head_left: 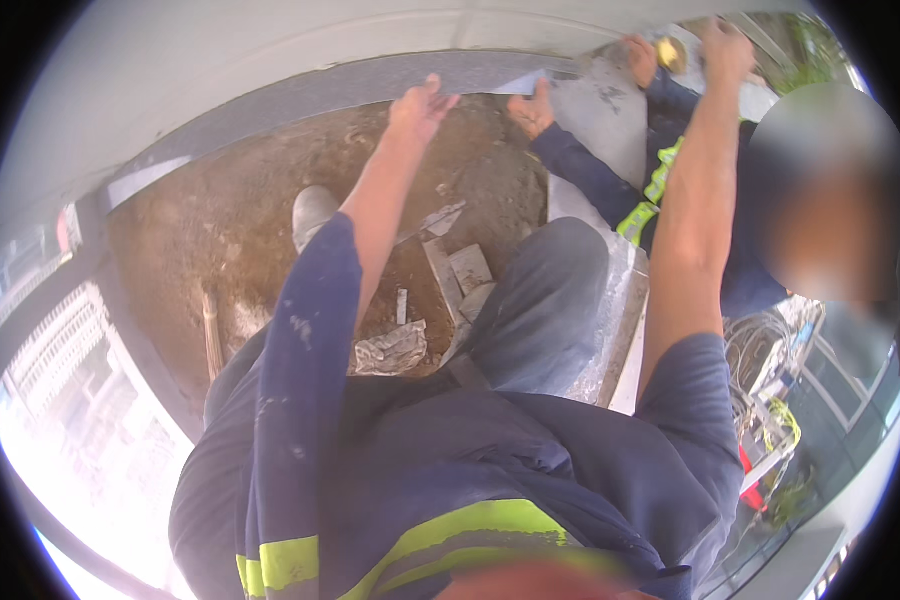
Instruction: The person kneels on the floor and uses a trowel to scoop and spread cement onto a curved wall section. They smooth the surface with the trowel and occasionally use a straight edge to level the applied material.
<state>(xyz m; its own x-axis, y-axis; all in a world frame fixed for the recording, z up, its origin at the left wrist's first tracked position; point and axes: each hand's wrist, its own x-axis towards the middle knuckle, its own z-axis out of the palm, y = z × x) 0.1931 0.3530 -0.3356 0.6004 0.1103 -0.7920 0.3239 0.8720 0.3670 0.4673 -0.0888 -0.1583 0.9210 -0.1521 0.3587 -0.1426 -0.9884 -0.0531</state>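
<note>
My left hand (420, 108) reaches up to the lower edge of a long dark grey strip (370, 82) along the foot of the pale wall. Its fingers are apart and nothing shows in its grasp. At the upper right my right hand (728, 50) is raised against the wall with its fingers curled closed; what they hold, if anything, is hidden. Between it and a co-worker's hand (641, 60) is a round yellow object (671, 55), its kind unclear. The co-worker's other hand (532, 108) touches the strip's right part, right of my left hand.
The co-worker (750, 200) leans in close on the right. Broken tile pieces (470, 268) and a crumpled sheet (392, 348) lie on bare soil (270, 190). A concrete ledge (598, 130) runs at right, with tangled cables (760, 350) beyond. A dark frame (120, 300) stands left.
</note>
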